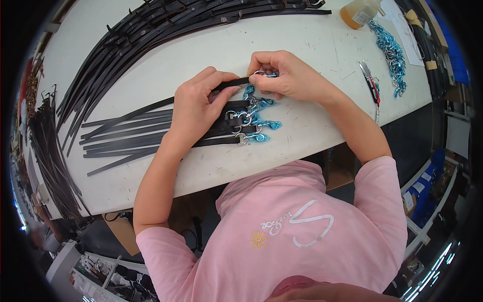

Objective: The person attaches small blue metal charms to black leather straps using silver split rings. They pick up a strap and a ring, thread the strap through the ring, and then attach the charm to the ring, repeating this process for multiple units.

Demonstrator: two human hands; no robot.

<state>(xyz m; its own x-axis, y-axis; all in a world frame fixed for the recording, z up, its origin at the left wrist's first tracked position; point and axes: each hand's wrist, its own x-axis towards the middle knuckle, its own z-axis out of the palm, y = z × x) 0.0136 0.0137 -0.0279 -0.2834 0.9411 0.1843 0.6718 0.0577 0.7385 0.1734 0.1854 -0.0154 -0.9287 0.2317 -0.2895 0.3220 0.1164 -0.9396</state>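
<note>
My left hand (197, 104) pinches the end of a black strap (234, 82) against the white table (302, 126). My right hand (283, 75) grips a blue snap hook with a silver ring (261, 73) at that strap's tip. Just below the hands lies a small row of finished black straps (126, 132), each ending in a silver ring and a blue snap hook (259, 124).
A long fan of black straps (151, 30) runs across the table's far left. A heap of loose blue snap hooks (391, 50), an amber bottle (358, 12) and small red-handled snips (371, 83) lie at the right. More straps hang off the left edge (45, 151).
</note>
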